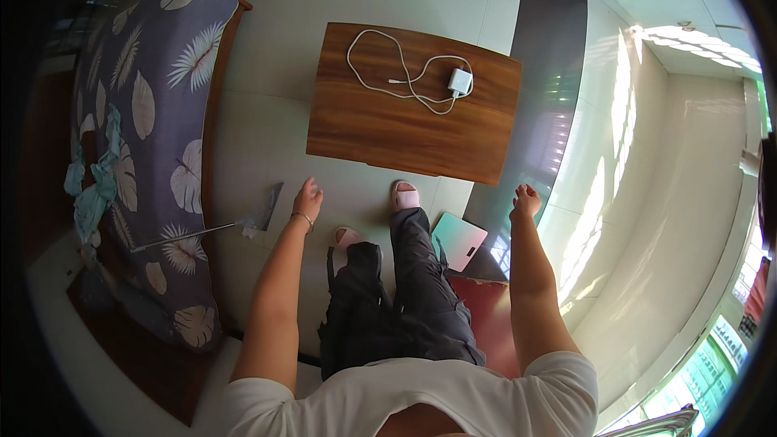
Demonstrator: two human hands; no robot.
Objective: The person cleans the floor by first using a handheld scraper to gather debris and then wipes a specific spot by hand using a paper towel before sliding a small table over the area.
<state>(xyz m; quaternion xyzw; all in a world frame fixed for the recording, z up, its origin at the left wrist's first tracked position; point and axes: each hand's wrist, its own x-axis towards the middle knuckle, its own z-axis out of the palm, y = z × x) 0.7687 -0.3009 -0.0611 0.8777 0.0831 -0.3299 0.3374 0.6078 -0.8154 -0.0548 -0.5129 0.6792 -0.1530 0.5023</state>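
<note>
My left hand [308, 199], with a bracelet at the wrist, hangs in the air with fingers loosely apart and holds nothing visible. It is off the near left corner of a brown wooden table [407, 133]. My right hand [527, 201] is raised beyond the table's near right corner, its fingers curled; whether anything is inside cannot be seen. On the tabletop lies a white power adapter [459, 81] with a white charging cable [376, 88] joined to it, laid in loose loops. The cable's free plug rests near the middle of the far half. Neither hand touches these things.
A bed with a leaf-patterned cover [145, 109] stands at left, with teal cloth [97, 194] on it. A long-handled dustpan or broom [264, 209] is beside it, kind unclear. A flat scale [459, 241] lies right of my feet in pink slippers [405, 196]. A pale wall runs along the right.
</note>
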